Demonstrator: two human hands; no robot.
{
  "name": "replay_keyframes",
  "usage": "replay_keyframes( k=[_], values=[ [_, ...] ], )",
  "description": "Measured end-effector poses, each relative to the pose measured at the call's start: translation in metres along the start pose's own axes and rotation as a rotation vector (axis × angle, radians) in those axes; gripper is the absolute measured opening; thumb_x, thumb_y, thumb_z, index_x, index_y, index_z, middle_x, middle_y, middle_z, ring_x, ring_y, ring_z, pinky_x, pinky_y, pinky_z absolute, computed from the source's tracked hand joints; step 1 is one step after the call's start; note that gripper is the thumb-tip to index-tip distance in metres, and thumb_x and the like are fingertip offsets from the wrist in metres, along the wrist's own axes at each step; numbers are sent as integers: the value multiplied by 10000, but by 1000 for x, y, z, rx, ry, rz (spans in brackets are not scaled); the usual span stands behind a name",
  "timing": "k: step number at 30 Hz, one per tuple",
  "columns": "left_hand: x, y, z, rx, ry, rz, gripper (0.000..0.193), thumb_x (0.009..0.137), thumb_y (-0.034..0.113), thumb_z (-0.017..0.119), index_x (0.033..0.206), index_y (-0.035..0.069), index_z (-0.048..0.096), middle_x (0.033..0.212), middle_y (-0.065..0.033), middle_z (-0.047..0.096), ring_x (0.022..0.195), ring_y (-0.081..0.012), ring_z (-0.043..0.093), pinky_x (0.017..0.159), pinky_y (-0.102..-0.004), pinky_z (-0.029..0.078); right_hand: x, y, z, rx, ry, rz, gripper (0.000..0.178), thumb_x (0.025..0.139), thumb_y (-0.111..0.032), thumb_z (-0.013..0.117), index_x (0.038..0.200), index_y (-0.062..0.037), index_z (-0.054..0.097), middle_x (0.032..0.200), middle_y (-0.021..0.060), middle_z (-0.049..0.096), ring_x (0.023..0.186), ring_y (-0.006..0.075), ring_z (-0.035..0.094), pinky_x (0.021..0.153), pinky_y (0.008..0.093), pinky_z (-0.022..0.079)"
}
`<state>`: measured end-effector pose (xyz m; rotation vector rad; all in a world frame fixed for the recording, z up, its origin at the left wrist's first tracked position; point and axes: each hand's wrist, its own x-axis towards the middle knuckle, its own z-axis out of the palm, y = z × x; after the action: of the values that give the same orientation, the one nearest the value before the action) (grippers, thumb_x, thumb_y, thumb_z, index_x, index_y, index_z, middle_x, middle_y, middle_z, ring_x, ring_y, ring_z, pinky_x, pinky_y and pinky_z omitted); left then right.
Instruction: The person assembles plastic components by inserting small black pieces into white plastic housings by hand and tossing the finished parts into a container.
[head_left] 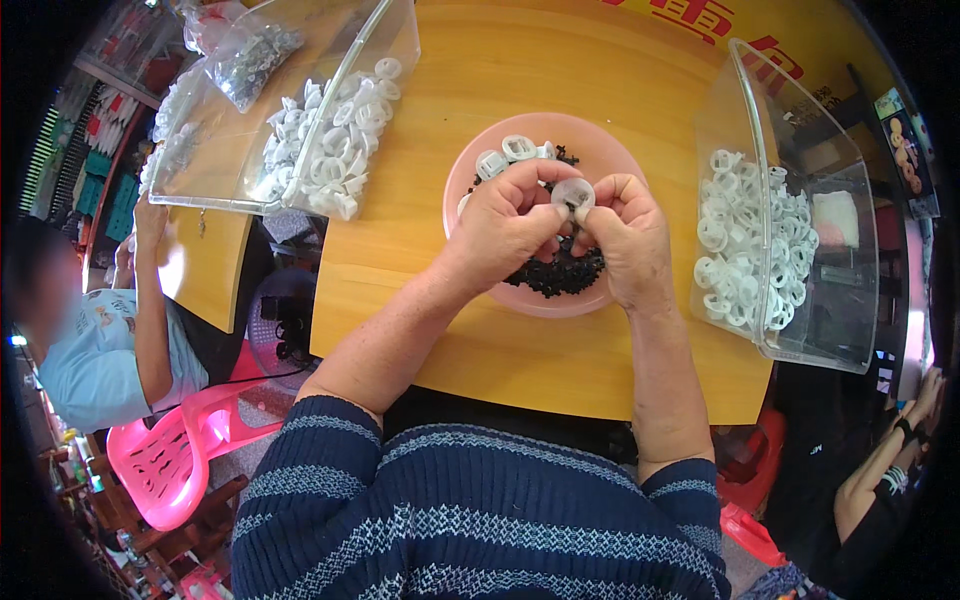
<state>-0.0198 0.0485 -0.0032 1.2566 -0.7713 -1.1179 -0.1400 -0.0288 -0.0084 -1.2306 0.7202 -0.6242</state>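
Above a pink plate [462,178] both my hands meet at a small round white plastic part [573,190]. My left hand [505,222] pinches it from the left, thumb against its lower edge. From the other side my right hand [632,235] has its thumb and fingers closed at the same spot, where a small dark piece seems to show between the thumbs; what exactly it grips is hard to make out. Many small black plastic pieces [556,276] lie heaped on the plate under my hands. A few white ring-like parts [519,148] rest at its far side.
A clear bin [345,75] with white parts stands at the left, a bag of small pieces [250,65] in it. Another clear bin [765,200] of white ring parts stands right. A person [110,340] sits left, near a pink chair [165,465]; another person's arm [880,470] shows right.
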Motion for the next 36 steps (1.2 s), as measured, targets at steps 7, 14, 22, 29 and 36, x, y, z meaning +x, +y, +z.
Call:
replay_keyframes(
  k=[7, 14, 22, 29, 36],
  values=[
    [7, -2, -17, -302, -198, -7, 292, 824, 129, 541, 1091, 17, 508, 903, -46, 581, 725, -97, 564, 627, -227, 491, -5, -8, -2, 348, -98, 73, 148, 766, -53, 562, 881, -2, 482, 727, 57, 560, 585, 96, 539, 520, 216, 473],
    [7, 1, -20, -447, -261, -109, 273, 830, 137, 531, 1061, -8, 520, 952, -99, 579, 828, -176, 592, 730, -288, 509, -7, -4, 0, -163, 3, -326, 154, 751, -45, 550, 897, 4, 548, 780, 22, 555, 639, 80, 524, 576, 203, 449],
    [7, 3, -24, -377, -334, -159, 271, 818, 121, 547, 1054, -13, 532, 917, -76, 580, 795, -148, 581, 703, -265, 513, -8, -8, -5, -367, -54, -359, 151, 727, -40, 565, 874, -16, 541, 690, 31, 513, 606, 80, 500, 556, 218, 436],
    [9, -1, -30, -266, -399, -183, 238, 805, 125, 567, 1007, -2, 570, 878, -54, 587, 772, -130, 574, 684, -259, 510, -11, -10, -5, -382, -122, -272, 130, 729, -62, 573, 790, -21, 466, 648, 24, 506, 569, 73, 484, 517, 220, 419],
    [9, -3, -26, -384, -383, -201, 234, 816, 142, 556, 998, -4, 558, 867, -67, 587, 768, -143, 582, 675, -268, 516, -9, -7, -2, -369, -75, -256, 122, 737, -68, 565, 778, -15, 463, 635, 22, 499, 573, 73, 484, 512, 219, 418]
  ],
)
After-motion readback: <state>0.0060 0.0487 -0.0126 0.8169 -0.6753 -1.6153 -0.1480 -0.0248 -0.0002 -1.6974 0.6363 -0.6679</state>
